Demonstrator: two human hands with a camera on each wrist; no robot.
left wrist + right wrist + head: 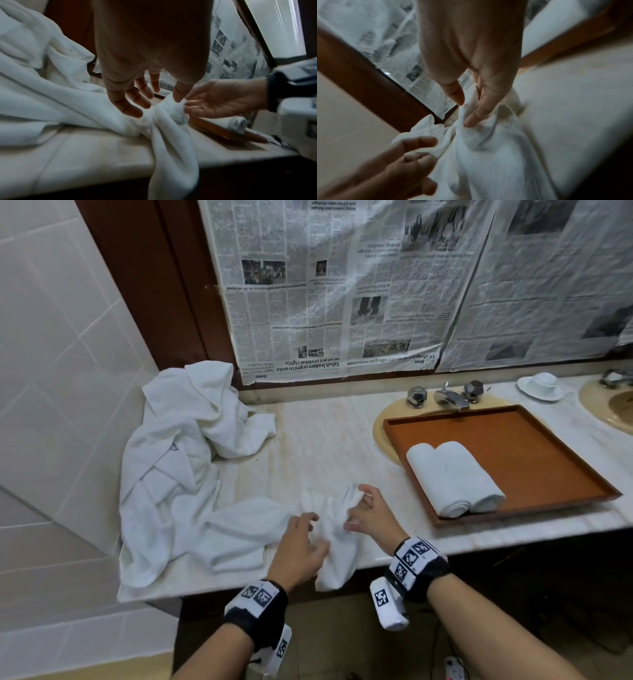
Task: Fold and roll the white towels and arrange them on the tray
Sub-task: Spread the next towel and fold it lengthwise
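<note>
Leftmost of my two hands, the left hand (297, 546) hovered with its fingers spread and relaxed over the bunched white towel (334, 542), gripping nothing, though I could not tell whether its fingertips brushed the cloth. Further left of it, a heap of loose white towels (181, 460) lay crumpled on the marble counter (315, 433) and up against the tiled wall (51, 354). Just right of the left hand, the towel sat gathered at the counter's front edge, one end hanging over it. On its far side my right hand (371, 513) pinched a fold of that towel between thumb and fingers, as the right wrist view showed me. To the right of this hand, a brown tray (534, 446) rested across a sink (382, 433), with two rolled towels (452, 477) lying side by side, touching, in its near left corner. Beyond the tray stood a faucet (448, 397), and newspaper sheets (342, 285) covered the wall behind it.
</note>
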